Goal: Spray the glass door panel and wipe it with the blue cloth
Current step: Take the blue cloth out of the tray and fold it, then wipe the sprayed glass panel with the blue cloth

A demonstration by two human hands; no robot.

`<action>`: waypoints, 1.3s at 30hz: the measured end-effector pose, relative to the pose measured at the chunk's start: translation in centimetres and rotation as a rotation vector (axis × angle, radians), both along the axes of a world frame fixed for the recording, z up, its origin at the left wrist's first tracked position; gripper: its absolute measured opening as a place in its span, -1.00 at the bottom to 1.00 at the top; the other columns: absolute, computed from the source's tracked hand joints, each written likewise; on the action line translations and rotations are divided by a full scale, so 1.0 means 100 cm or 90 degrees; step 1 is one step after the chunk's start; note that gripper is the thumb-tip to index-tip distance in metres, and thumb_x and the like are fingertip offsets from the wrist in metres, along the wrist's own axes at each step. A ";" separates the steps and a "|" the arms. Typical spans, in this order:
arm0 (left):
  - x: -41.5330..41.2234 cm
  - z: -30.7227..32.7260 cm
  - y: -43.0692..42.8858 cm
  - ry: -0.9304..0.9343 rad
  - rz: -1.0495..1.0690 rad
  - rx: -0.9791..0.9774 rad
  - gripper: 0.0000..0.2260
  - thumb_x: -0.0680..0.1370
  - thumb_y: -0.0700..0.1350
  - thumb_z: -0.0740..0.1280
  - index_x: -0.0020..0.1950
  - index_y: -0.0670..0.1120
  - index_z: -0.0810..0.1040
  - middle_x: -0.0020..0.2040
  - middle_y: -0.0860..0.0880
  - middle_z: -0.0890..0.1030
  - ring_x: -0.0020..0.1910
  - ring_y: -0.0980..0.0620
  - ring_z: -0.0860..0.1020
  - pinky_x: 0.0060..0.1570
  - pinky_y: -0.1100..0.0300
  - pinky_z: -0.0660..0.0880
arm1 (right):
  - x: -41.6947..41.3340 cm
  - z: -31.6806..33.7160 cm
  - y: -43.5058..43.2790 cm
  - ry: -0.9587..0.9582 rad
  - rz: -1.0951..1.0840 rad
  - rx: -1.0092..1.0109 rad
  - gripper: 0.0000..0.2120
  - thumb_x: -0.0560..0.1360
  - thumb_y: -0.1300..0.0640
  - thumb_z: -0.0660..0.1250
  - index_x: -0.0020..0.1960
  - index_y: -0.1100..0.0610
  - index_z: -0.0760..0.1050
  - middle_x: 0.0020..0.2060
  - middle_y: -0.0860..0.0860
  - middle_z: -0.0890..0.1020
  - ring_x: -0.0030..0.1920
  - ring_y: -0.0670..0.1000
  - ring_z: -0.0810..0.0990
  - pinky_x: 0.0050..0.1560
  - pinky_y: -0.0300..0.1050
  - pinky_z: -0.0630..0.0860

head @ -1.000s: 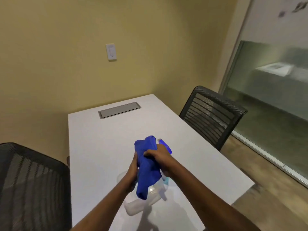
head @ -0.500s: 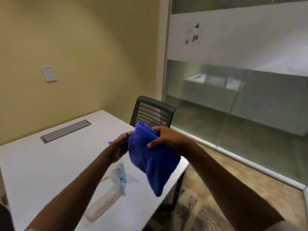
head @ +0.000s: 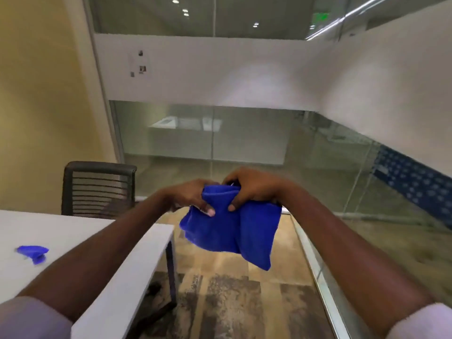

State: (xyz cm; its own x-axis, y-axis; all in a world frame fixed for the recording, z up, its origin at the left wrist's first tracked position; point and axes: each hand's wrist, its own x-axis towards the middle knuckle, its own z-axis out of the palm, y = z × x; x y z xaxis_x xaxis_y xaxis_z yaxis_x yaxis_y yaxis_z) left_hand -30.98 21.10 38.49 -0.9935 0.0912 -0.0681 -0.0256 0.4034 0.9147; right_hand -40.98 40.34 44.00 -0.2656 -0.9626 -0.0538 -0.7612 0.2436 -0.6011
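Note:
Both my hands hold the blue cloth (head: 232,228) out in front of me, above the floor past the table's corner. My left hand (head: 193,196) pinches its upper left part and my right hand (head: 249,189) grips its upper right part; the rest hangs bunched below. The glass panels (head: 244,138) stand ahead and run along the right, clear below and frosted white across the middle. Only the blue trigger head of the spray bottle (head: 33,253) shows, lying on the white table (head: 73,231) at the left edge, apart from my hands.
A black mesh chair (head: 97,189) stands behind the table's far end by the yellow wall (head: 36,94). A metal floor track (head: 315,265) runs along the foot of the right glass. Patterned carpet and wood-look floor (head: 220,289) lie between table and glass.
My view has swung right from the table to the glass wall. Both hands lifted the cloth off the spray bottle, which stayed on the table, and carried it out toward the glass.

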 end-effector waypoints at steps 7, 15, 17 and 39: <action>-0.065 0.024 0.115 0.082 -0.115 -0.035 -0.86 0.27 -0.13 0.54 -0.22 0.05 0.71 -0.24 0.04 0.71 -0.21 0.07 0.67 -0.25 0.26 0.56 | -0.011 0.003 0.149 0.113 -0.347 0.028 -0.75 0.29 0.18 0.52 -0.04 0.20 0.64 -0.18 0.12 0.70 -0.22 0.08 0.65 -0.29 -0.11 0.51; -0.091 0.023 0.270 0.229 -0.196 0.087 -0.74 0.27 -0.14 0.44 -0.06 -0.12 0.66 -0.15 -0.08 0.72 -0.18 0.07 0.63 -0.10 0.16 0.52 | 0.045 -0.037 0.315 0.016 -0.794 -0.314 -0.80 0.39 0.13 0.50 -0.29 0.05 0.48 -0.41 -0.07 0.53 -0.40 -0.11 0.47 -0.44 -0.27 0.35; -0.086 0.023 0.314 0.214 -0.251 0.140 -0.73 0.29 -0.14 0.47 -0.02 -0.08 0.66 -0.13 0.00 0.73 -0.13 0.07 0.67 -0.13 0.27 0.56 | 0.070 -0.051 0.346 -0.052 -0.923 -0.582 -0.85 0.40 0.18 0.52 -0.18 0.15 0.54 -0.31 0.00 0.62 -0.38 -0.14 0.55 -0.44 -0.35 0.44; 0.011 0.130 0.804 0.570 -0.556 0.112 -0.69 0.28 0.09 0.61 -0.19 0.05 0.52 -0.25 0.11 0.62 -0.23 0.17 0.58 -0.25 0.21 0.45 | 0.317 0.032 0.718 0.565 -1.447 -0.506 -0.93 0.45 0.11 0.40 -0.08 -0.01 0.61 -0.28 -0.09 0.68 -0.32 -0.06 0.64 -0.27 0.04 0.63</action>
